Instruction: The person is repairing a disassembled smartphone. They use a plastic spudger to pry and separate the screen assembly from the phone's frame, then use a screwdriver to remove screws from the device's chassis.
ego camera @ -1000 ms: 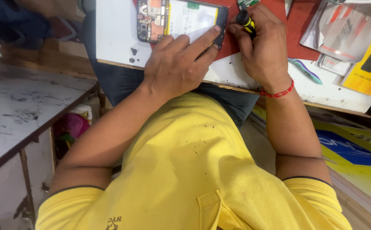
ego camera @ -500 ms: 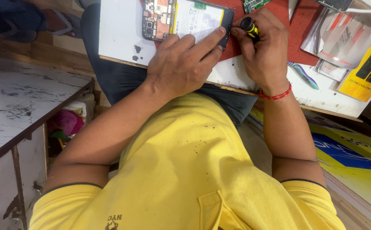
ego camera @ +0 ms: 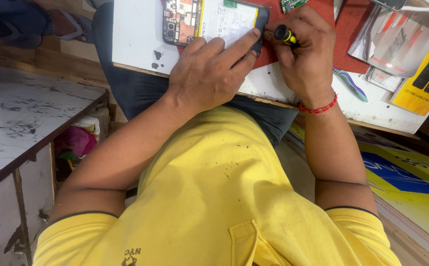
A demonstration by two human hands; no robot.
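An opened phone (ego camera: 209,22) lies on a red mat (ego camera: 345,34) on a white board (ego camera: 135,34) across the person's lap. Its back cover is already off: the circuit board (ego camera: 179,22) and the white-labelled battery (ego camera: 227,22) are exposed. So the stripping-down looks well under way, though the battery and board sit in place in the frame, which suggests more parts are left to come out. Whether any screws are already removed cannot be told.

The left hand (ego camera: 209,74) lies flat on the phone's near edge, fingers stretched out and pressing its lower corner to steady it. The right hand (ego camera: 305,54) is closed around a small screwdriver (ego camera: 286,35) with a black and yellow handle, held just beside the phone's right end; the tip is hidden behind the fingers, so what it touches cannot be seen.

Above the right hand, at the frame's top, sits a small green circuit piece (ego camera: 293,5). To the right lie a teal-handled tool (ego camera: 350,83), a pile of clear plastic sleeves (ego camera: 387,44) and a yellow packet (ego camera: 424,74).

No tray or box holds loose parts. Under the worn table (ego camera: 22,123) at the left is a shelf with pink and white items (ego camera: 79,140), too dim to tell apart.
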